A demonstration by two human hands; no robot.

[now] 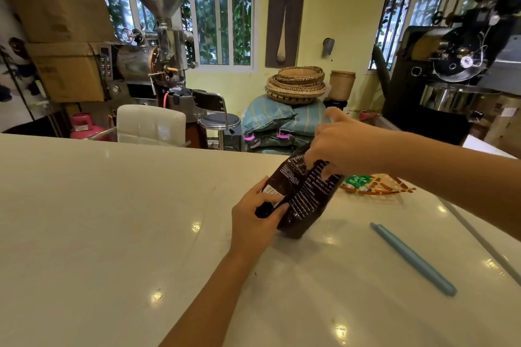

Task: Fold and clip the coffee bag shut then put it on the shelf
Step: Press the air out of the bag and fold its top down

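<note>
The coffee bag point(303, 194) stands tilted on the white counter point(112, 220), its lower end resting on the surface and its upper end leaning away toward the far edge; it is dark brown and glossy, with blocks of small white print down the side that faces the camera and a white barcode label near its left edge. The left hand point(259, 217) wraps the lower left part of the bag, thumb across the label and fingers curled round the front, so it is closed on the bag; the right hand point(342, 146) comes in from the right and pinches the top of the bag from above, fingers bent down over the upper edge and the forefinger sticking up clear of it; whether the top is already folded cannot be told, since the hand covers it. A long pale blue clip point(414, 259) lies flat on the counter to the right of the bag, well apart from both hands and untouched. Behind the bag, just beyond its right side, a shallow woven tray point(377, 184) sits on the counter with green packets in it; past the counter stand a white chair point(150, 124), a steel coffee roaster point(149, 56) and a stack of woven baskets point(297, 83).
</note>
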